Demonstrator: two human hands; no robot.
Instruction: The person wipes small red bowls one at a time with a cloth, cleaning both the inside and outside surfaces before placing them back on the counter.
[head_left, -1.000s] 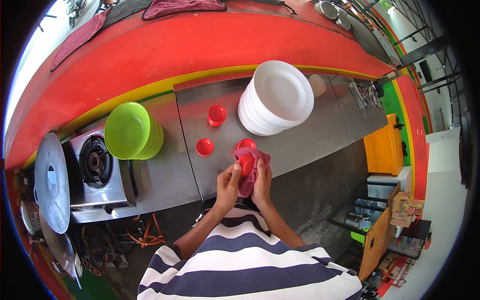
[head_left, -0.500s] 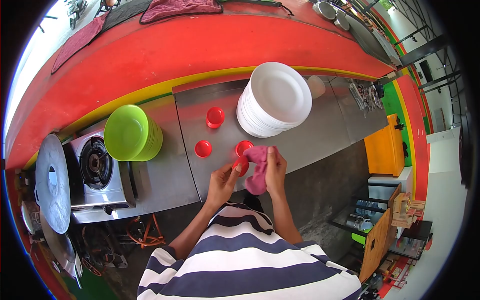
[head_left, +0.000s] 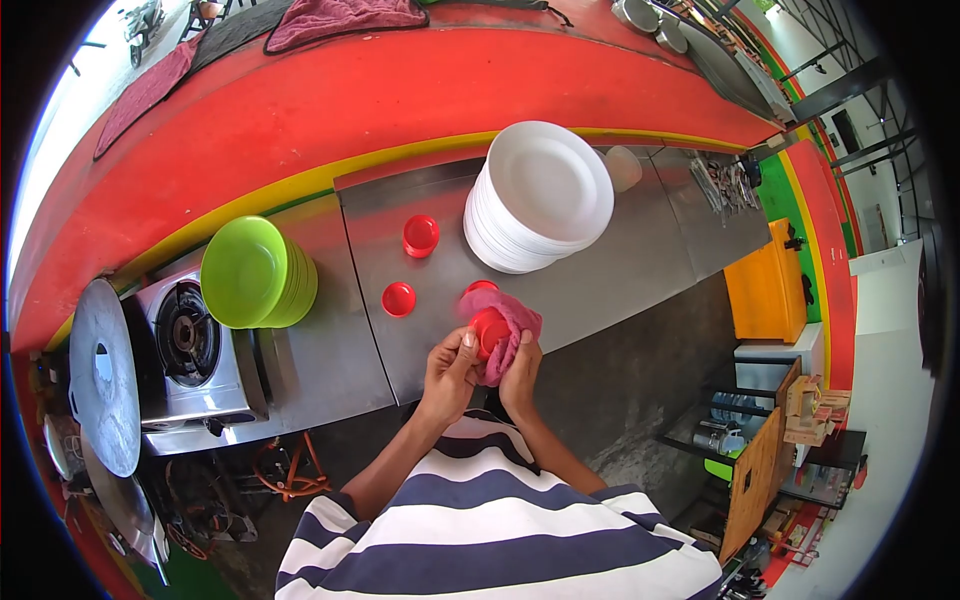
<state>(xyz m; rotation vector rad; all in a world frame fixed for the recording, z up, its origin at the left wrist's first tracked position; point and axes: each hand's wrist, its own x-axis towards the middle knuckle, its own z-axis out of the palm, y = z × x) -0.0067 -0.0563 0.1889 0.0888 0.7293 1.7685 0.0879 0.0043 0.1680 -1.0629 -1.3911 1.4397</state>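
Note:
My left hand [head_left: 449,376] pinches the rim of a small red sauce bowl [head_left: 490,331] between thumb and fingers. Wrapped behind and to the right of that bowl is a pink cloth [head_left: 522,317], gripped in my right hand [head_left: 520,376]. Just beyond the cloth, another small red bowl [head_left: 481,286] is partly covered from view. Two more stand on the steel counter [head_left: 360,235]: a red bowl [head_left: 399,299] to the left and a red stack or cup [head_left: 421,236] farther back. A tall stack of white plates [head_left: 552,185] rises behind my hands.
Light green bowls [head_left: 245,270] are stacked at the left, beside a gas stove [head_left: 186,335] and a large round metal lid [head_left: 103,375]. Cutlery [head_left: 722,185] lies at the counter's right end, past a pale cup [head_left: 624,168]. A red wall [head_left: 400,100] borders the back.
My right hand has brought the cloth left and around the red bowl, closer to my left hand. The bowl now faces up toward me. The view has shifted slightly.

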